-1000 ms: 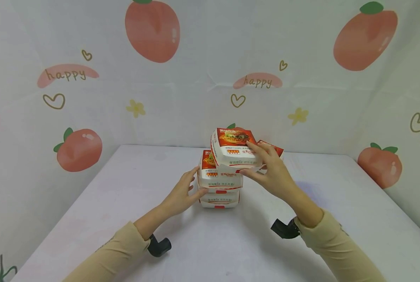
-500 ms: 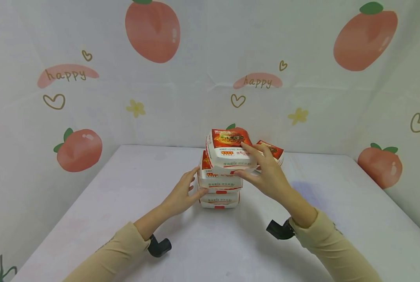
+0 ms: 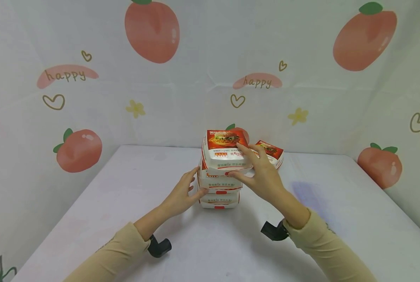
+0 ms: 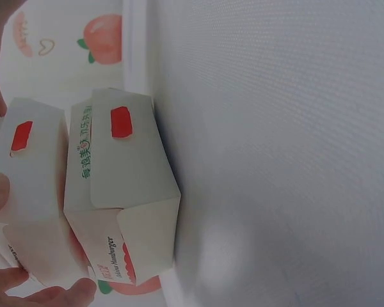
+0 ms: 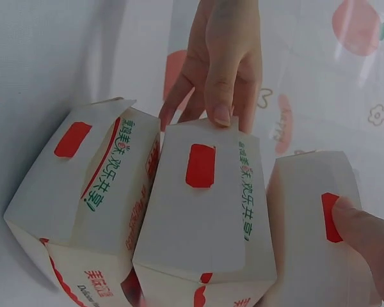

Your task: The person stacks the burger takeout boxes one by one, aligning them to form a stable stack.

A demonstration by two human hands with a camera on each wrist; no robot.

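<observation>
Two white-and-red burger boxes stand stacked on the table, a bottom box [image 3: 219, 199] and a middle box [image 3: 219, 181]. My right hand [image 3: 263, 174] holds a third, top burger box [image 3: 225, 150] at its right side, its thumb on the front red tab in the right wrist view. That box sits over the middle one, slightly offset; whether it bears fully on it I cannot tell. My left hand [image 3: 181, 194] holds the middle box's left front corner, thumb on the front and fingers along the side. In the left wrist view the bottom box [image 4: 121, 185] shows its closed flap.
Another burger box [image 3: 271, 152] lies turned at an angle behind the right hand, near the back of the white table [image 3: 153, 243]. A printed cloth wall [image 3: 196, 47] rises behind. Black wrist cameras hang under both sleeves.
My right hand has moved left with the top burger box, bringing it over the stack and uncovering more of the box behind. The left hand stays in place.
</observation>
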